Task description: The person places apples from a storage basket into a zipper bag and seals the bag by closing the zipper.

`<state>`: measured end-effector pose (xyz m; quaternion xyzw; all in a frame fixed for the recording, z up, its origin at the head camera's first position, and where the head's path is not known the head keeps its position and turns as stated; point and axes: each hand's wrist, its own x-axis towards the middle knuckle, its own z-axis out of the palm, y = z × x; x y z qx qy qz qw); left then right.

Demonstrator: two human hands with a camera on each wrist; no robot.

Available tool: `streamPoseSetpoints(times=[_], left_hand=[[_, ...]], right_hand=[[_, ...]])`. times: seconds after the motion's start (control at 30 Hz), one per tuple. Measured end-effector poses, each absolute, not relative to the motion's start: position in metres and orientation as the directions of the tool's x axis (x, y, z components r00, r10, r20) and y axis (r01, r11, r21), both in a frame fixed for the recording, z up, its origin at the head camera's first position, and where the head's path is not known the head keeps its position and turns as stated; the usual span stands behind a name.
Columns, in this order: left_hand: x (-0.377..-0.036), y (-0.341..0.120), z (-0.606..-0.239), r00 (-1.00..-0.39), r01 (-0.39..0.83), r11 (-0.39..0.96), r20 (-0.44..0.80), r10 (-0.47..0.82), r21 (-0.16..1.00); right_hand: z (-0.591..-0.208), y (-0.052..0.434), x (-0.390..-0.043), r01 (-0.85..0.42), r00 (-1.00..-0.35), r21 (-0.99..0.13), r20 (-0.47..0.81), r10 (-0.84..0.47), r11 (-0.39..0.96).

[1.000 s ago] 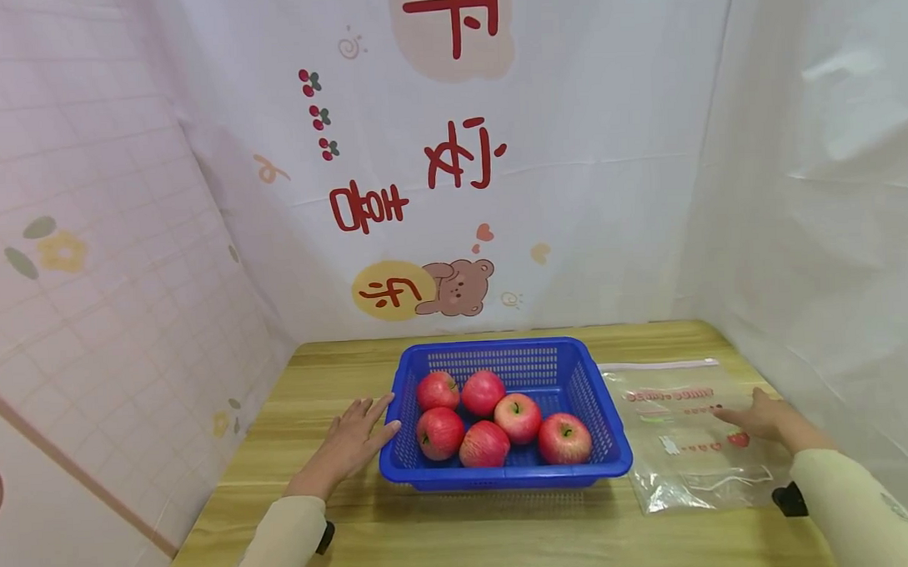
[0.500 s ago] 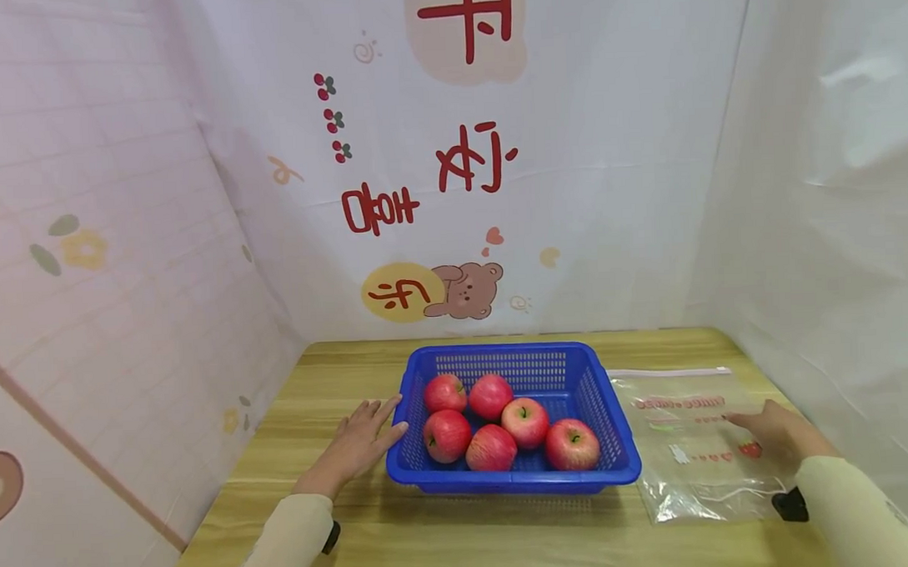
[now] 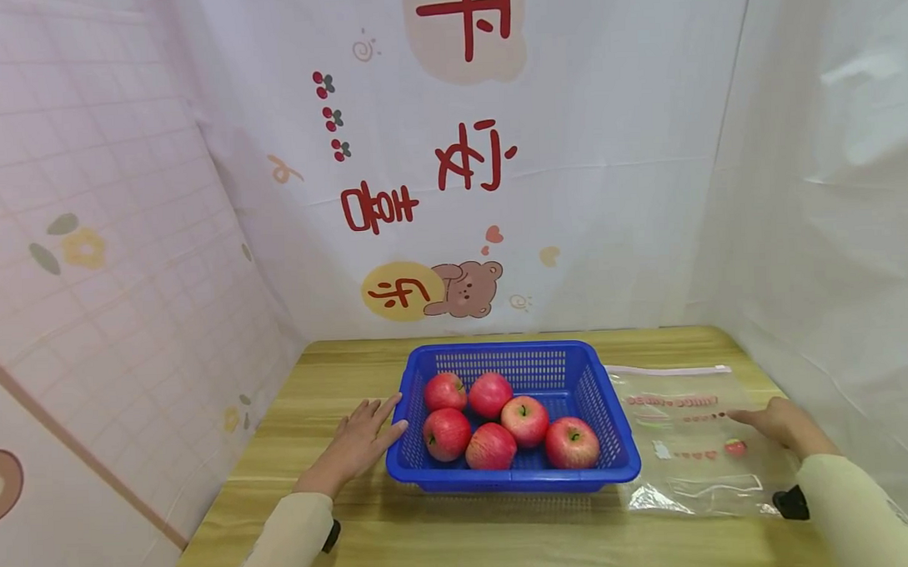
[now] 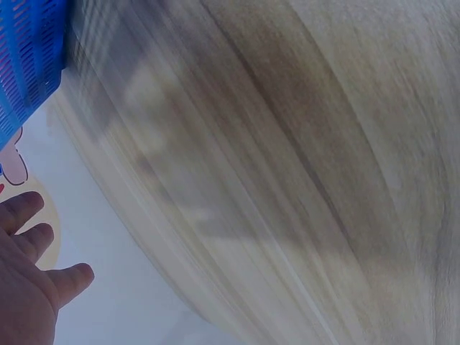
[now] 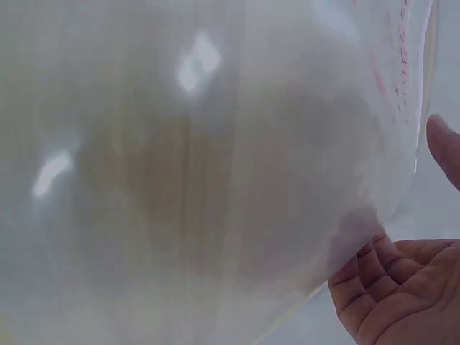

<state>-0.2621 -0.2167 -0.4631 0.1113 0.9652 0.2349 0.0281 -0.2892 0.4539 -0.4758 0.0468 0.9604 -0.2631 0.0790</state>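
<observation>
A blue plastic basket (image 3: pixel 512 480) with several red apples (image 3: pixel 525 421) in it stands on the wooden table. My left hand (image 3: pixel 354 445) is at the basket's left side, fingers spread, the tips at its rim. On the right lies a clear zip bag (image 3: pixel 693 475) with pink print. Over its right part is my right hand (image 3: pixel 785 426). In the right wrist view, the fingers of that hand (image 5: pixel 402 295) are bent, their tips behind the edge of the clear film, while the thumb stands apart from it.
White printed cloth (image 3: pixel 610 228) hangs behind the table (image 3: pixel 508 548) and along both sides. Bare wood shows in front of the basket. A black wrist strap (image 3: pixel 790 503) on the right sleeve sits over the bag's lower right corner.
The zip bag has shifted slightly left and turned a little at its lower end over the last half second. Earlier the head view swung slightly. My left hand stays by the basket.
</observation>
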Motion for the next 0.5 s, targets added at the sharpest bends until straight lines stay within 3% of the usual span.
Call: streamPoseSetpoints(times=[0.33, 0.5], left_hand=[[-0.2626, -0.2152, -0.4622, -0.973, 0.206, 0.864, 0.001, 0.231, 0.459], [-0.2625, -0.2143, -0.4613, -0.972, 0.211, 0.863, 0.002, 0.236, 0.458]], right_hand=[[-0.4725, 0.4501, -0.2873, 0.096, -0.992, -0.461, -0.117, 0.047, 0.882], [-0.4769, 0.4564, -0.2905, 0.151, -0.983, -0.575, -0.169, 0.064, 0.804]])
